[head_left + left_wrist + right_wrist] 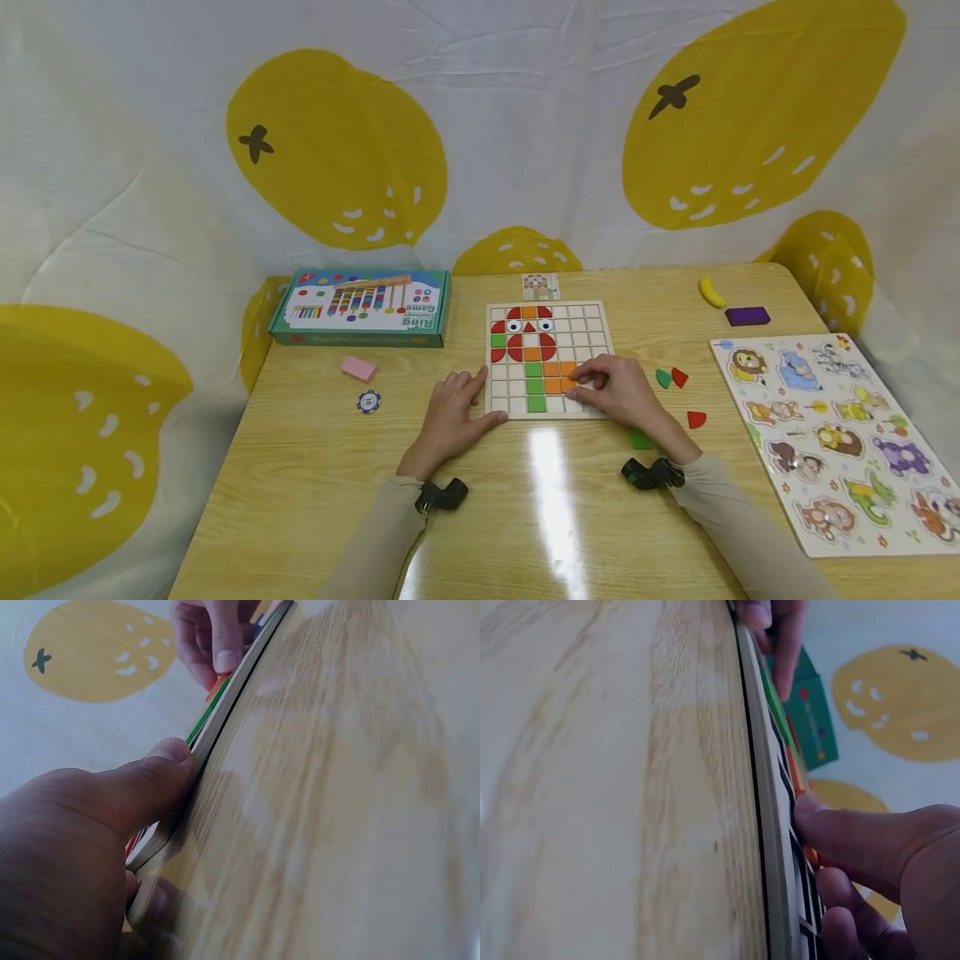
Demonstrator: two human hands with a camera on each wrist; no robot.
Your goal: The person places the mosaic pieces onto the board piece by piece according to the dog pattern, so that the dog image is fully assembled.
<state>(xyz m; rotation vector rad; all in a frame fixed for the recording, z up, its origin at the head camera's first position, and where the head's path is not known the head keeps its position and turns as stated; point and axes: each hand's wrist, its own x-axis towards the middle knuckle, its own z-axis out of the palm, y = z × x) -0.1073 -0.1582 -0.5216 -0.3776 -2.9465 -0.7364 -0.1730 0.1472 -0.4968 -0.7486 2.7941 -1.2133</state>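
A wooden grid board (498, 408) lies on the table with red, green, orange and eyed white tiles set in its squares. My left hand (452, 414) rests at its lower left corner. The thumb (171, 750) lies along the front edge and the extended index finger touches the left side. Over the board's right half is my right hand (621, 390). In the right wrist view its thumb and fingers pinch an orange square tile (811, 856) at the grid surface; other orange tiles (551, 369) sit beside it. A green column (535, 387) stands to their left.
A small pattern card (541, 287) lies behind the board. Loose red pieces (697, 419) and green pieces (640, 440) lie to the right, by an animal puzzle (795, 400), a purple block (747, 316) and a toy banana (712, 292). A game box (360, 308), pink block (358, 368) and chip (368, 402) lie left.
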